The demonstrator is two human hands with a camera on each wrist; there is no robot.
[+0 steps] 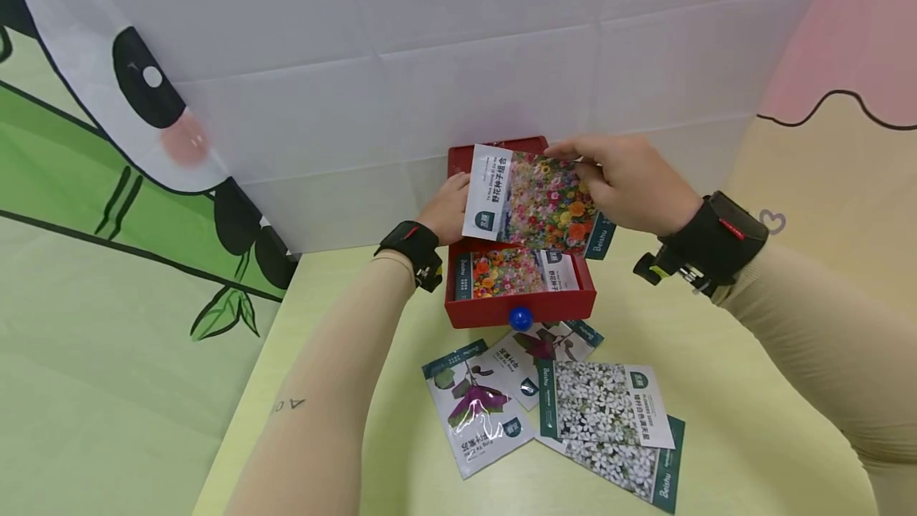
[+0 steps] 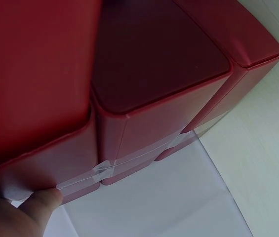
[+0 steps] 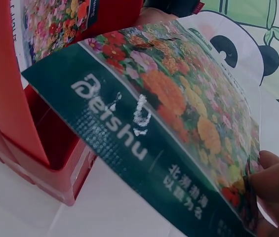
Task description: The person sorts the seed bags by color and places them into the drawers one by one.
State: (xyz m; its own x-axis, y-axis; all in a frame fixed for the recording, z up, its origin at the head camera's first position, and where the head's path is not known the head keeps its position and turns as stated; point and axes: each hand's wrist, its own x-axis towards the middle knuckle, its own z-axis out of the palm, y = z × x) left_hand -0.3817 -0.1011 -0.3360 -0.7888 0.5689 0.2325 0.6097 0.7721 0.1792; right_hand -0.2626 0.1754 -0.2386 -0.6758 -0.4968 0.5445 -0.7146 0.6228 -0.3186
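A colourful flower seed packet [image 1: 548, 201] is pinched at its upper right edge by my right hand [image 1: 630, 185]. It is held tilted above the red drawer box [image 1: 458, 159]. Close by, the packet's green "Beishu" band [image 3: 109, 118] shows in the right wrist view. My left hand [image 1: 447, 209] grips the left side of the box, with some fingers hidden behind the packet. In the left wrist view, a fingertip [image 2: 43, 202] presses the box's taped lower edge. The pulled-out drawer [image 1: 519, 313] has a blue knob [image 1: 520, 318], and another flower packet [image 1: 509, 273] lies inside.
In front of the drawer lie two packets with purple pictures, one nearer [image 1: 476, 408] and one partly under the drawer's front [image 1: 519, 361]. Two overlapping white-flower packets [image 1: 602, 404] are to their right. A white printed sheet [image 1: 430, 94] hangs behind the box.
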